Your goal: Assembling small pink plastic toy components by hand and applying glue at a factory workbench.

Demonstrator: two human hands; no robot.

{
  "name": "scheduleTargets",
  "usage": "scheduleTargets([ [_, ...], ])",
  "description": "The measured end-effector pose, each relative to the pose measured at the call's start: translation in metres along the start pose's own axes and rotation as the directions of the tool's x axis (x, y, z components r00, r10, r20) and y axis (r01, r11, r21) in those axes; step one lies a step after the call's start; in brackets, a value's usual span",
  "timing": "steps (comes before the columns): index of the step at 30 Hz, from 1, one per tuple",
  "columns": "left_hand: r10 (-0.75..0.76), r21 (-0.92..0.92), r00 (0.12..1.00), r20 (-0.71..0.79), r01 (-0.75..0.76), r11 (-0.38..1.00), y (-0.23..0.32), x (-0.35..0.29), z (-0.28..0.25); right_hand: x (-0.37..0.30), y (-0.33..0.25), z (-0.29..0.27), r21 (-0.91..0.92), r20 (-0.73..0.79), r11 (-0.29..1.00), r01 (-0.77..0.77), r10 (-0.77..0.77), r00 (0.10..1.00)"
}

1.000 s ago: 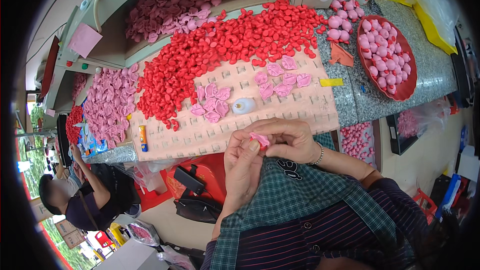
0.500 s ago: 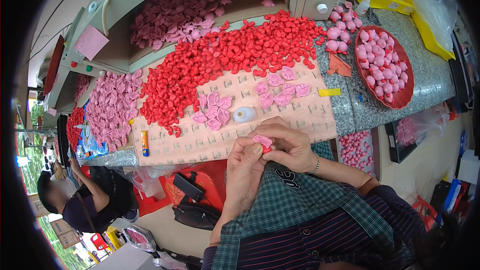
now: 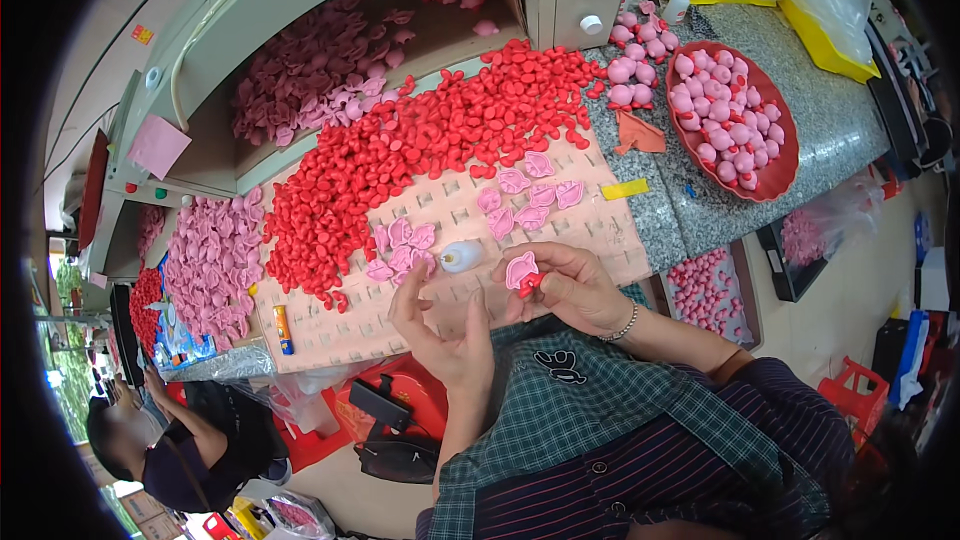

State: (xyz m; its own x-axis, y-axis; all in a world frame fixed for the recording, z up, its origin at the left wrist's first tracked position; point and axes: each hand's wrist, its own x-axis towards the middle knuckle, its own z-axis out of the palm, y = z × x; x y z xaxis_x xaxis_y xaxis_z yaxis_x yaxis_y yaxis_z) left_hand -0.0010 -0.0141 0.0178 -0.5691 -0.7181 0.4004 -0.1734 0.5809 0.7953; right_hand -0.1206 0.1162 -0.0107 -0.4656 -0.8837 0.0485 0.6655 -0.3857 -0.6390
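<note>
Between the thumb and fingers of my right hand (image 3: 580,292) is a small pink shell-shaped piece (image 3: 521,267), its hollow side up. A red bean-shaped piece (image 3: 529,286) sits against its lower edge, pinched in the same grip. My left hand (image 3: 442,338) is open and holds nothing, thumb and fingers spread, close to a group of loose pink shell pieces (image 3: 399,236). Just beyond my hands a small whitish squeeze bottle (image 3: 462,256) lies on the pink-beige mat (image 3: 350,340). A second group of pink shells (image 3: 533,202) is spread farther right.
A large heap of red pieces (image 3: 430,125) covers the mat's far side. More pink shells (image 3: 215,260) are piled at left, near a glue stick (image 3: 284,330). A red bowl of pink balls (image 3: 785,155) stands right. Another person (image 3: 190,440) is at lower left.
My left hand has let go of the pink and red pieces and moved left, opening toward the loose shells. My right hand keeps hold of them. The whole view has shifted slightly.
</note>
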Motion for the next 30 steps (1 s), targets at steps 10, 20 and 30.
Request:
scheduleTargets([
  [10,-0.189,-0.189,0.980,0.053,0.196,0.962,-0.025,0.010,0.026,0.003,-0.006,-0.004,-0.057,-0.032,0.998,-0.022,0.020,0.999],
  [20,-0.093,-0.367,0.994,-0.064,0.063,0.928,-0.021,0.003,0.024,0.009,-0.005,-0.003,-0.105,0.031,0.992,0.064,-0.061,0.998],
  [30,-0.402,-0.903,0.810,0.428,0.367,-0.223,-0.010,0.008,-0.005,0.012,-0.003,-0.002,-0.175,0.021,0.983,0.062,-0.059,0.998],
])
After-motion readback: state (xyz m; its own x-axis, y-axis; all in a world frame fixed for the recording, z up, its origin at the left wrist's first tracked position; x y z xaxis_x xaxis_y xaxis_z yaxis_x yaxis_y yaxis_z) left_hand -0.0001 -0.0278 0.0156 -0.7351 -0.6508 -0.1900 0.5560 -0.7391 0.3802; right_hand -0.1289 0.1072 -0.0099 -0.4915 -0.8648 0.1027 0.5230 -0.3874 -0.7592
